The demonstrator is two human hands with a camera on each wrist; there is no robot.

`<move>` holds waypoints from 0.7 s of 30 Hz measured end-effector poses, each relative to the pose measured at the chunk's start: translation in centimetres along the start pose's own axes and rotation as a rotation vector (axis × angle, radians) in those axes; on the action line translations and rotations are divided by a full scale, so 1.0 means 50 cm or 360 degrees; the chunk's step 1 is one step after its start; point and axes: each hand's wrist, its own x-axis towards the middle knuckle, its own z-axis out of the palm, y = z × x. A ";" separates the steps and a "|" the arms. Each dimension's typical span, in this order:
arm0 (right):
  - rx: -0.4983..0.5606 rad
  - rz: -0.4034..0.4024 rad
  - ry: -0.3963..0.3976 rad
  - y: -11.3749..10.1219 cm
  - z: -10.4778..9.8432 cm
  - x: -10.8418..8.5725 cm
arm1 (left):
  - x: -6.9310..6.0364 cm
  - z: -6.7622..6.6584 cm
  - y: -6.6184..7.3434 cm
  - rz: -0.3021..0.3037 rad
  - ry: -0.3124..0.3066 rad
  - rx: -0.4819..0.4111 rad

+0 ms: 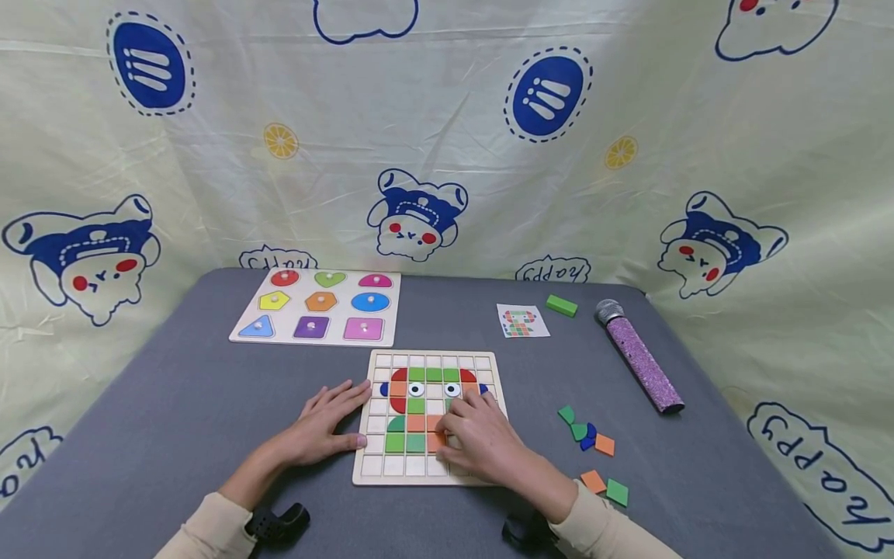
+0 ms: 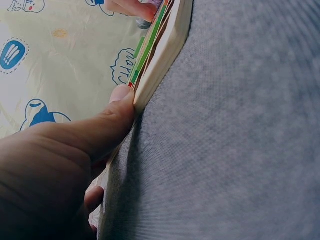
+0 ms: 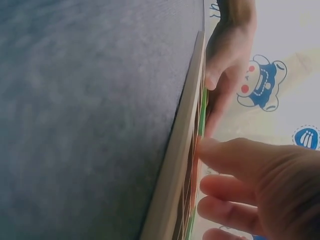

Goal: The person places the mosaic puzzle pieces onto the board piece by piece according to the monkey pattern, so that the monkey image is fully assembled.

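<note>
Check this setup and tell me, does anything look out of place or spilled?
The purple glitter microphone, lying at the right, looks out of place: it seems unrelated to the grid board and loose tiles. Those tiles are scattered at odd angles, though that looks normal for unplaced ones. Nothing appears spilled.

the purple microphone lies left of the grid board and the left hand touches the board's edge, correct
No, the purple microphone lies right of the grid board, as the head view shows; the left hand does touch the board's edge.
</note>
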 end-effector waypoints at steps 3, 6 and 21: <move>0.0015 0.0022 0.0024 0.009 -0.006 -0.006 | 0.001 0.001 -0.001 0.0000 0.0002 0.0005; 0.0011 0.0070 0.0009 0.025 -0.015 -0.014 | 0.002 0.000 -0.001 -0.0007 -0.0004 0.0005; -0.0089 0.0497 -0.0029 0.158 -0.047 -0.079 | 0.001 -0.002 0.000 -0.0018 -0.0014 -0.0006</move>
